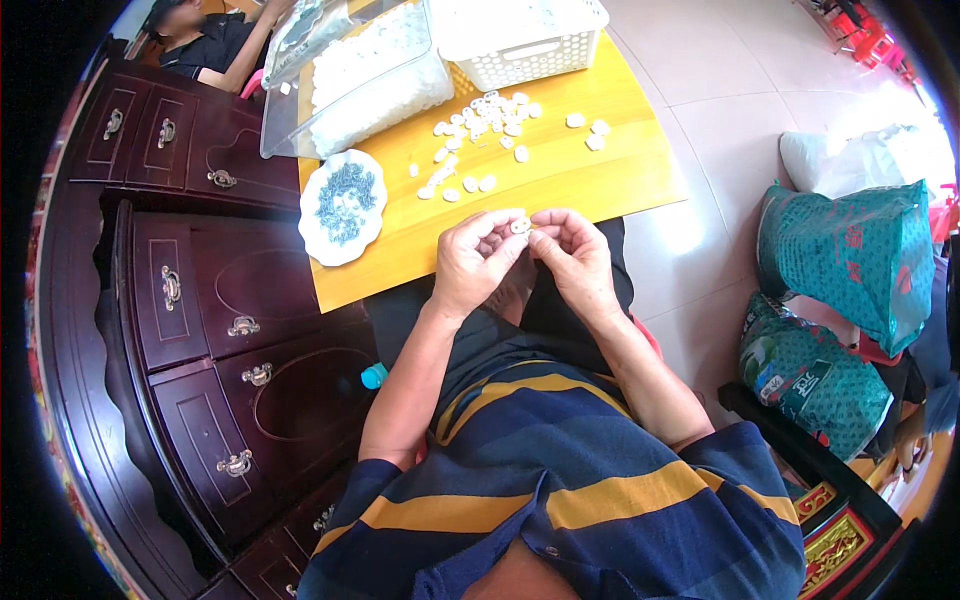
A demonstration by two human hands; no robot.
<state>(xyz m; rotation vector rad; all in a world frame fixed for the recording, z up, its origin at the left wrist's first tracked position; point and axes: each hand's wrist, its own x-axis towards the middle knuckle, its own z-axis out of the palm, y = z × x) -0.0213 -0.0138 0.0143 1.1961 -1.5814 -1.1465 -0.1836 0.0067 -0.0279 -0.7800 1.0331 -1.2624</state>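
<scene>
Just past the table's near edge, my left hand (pixel 468 262) and my right hand (pixel 582 268) meet, both closed with fingertips pinched together. Between them is a small white oval plastic piece (pixel 520 226); its fine details are too small to make out. Many similar loose white pieces (pixel 487 184) lie scattered on the yellow table (pixel 600 175) ahead of my hands. To the left stands a white scalloped dish (pixel 332 254), holding small dark grey-blue slender parts (pixel 345 190) and some pale bits.
A clear plastic bin (pixel 390 120) full of white pieces and a white perforated basket (pixel 525 68) stand at the table's far side. Dark wooden drawers (pixel 200 270) run along the left. Teal sacks (pixel 845 260) rest at the right. Another person (pixel 215 45) sits at the far left.
</scene>
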